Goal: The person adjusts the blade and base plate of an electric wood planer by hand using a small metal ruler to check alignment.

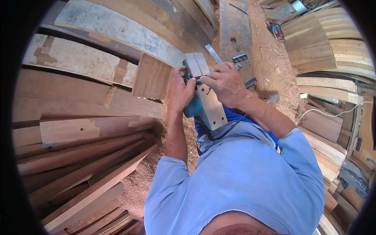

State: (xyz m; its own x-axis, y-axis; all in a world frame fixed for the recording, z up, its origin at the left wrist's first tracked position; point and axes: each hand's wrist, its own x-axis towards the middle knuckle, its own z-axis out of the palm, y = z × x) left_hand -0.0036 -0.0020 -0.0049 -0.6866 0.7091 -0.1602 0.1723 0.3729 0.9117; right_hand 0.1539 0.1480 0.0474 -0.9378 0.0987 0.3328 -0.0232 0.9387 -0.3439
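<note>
An electric hand planer (213, 107) with a teal body rests at my lap, its flat metal sole facing up. My left hand (182, 92) grips its side, the thumb lying by the gap between the two sole plates. At that same gap the fingers of my right hand (230, 84) are pinched together. A thin dark metal piece (208, 91) pokes out below them; what exactly the fingers hold is hidden. Just beyond the right hand lies a flat metal strip (212, 53). Near it is a black bar with round holes (239, 58).
A square wooden board (152, 76) stands left of the planer. Stacked planks (78, 94) fill the left side, more boards (309, 43) the right. A long plank (235, 23) ahead bears small dark parts (233, 39). A red and black tool (275, 31) lies on sawdust. A pale cord (337, 114) runs at right.
</note>
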